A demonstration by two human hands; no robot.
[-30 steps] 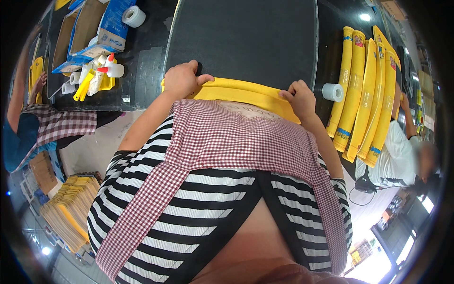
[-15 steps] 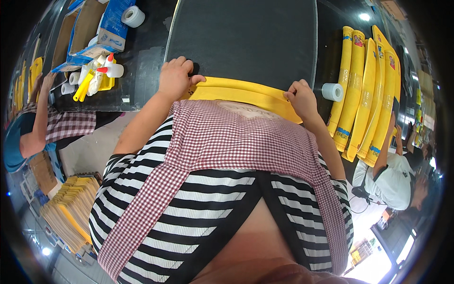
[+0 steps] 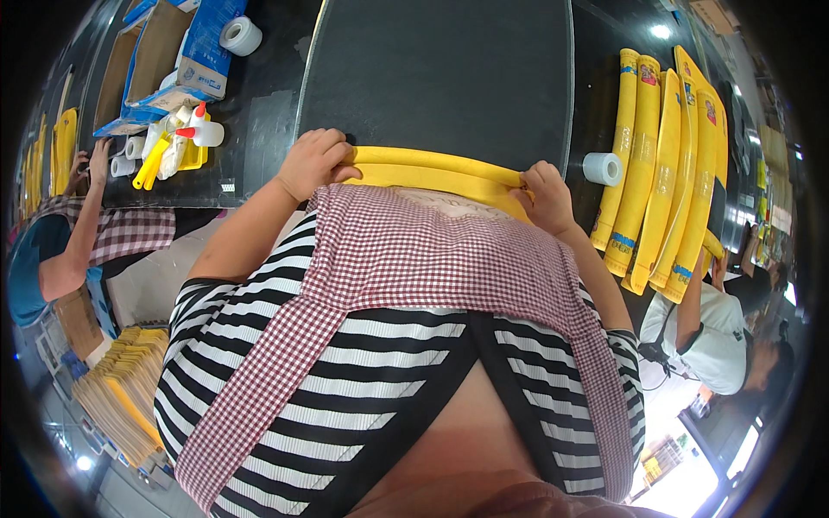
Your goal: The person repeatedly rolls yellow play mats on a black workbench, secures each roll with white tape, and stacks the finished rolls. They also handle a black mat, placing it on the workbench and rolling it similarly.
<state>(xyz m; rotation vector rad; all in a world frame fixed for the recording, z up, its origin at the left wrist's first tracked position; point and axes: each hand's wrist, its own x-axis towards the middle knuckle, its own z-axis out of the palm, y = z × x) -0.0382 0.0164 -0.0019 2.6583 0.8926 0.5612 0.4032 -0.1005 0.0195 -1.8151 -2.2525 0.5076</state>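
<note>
A yellow sheet (image 3: 436, 158), with a rounded rolled or folded far edge, lies across the near edge of a black work mat (image 3: 440, 78). My left hand (image 3: 318, 166) is closed on its left end, thumb and fingers curled round the edge. At the right end, my right hand (image 3: 546, 198) pinches the same edge. The sheet's near part drops out of sight behind my checked apron (image 3: 432, 259). Just right of my right hand stands a roll of clear tape (image 3: 602, 169).
Several flat yellow rolls (image 3: 635, 147) bound with clear tape lie at the right. On the left are an open blue cardboard box (image 3: 203, 65), another tape roll (image 3: 241, 36), and a white bottle with a red tip (image 3: 207, 133). Co-workers stand at both sides.
Both hands have shifted slightly nearer my body. The sheet's far edge looks rounder, and its right end no longer hangs as far down beside the apron.
</note>
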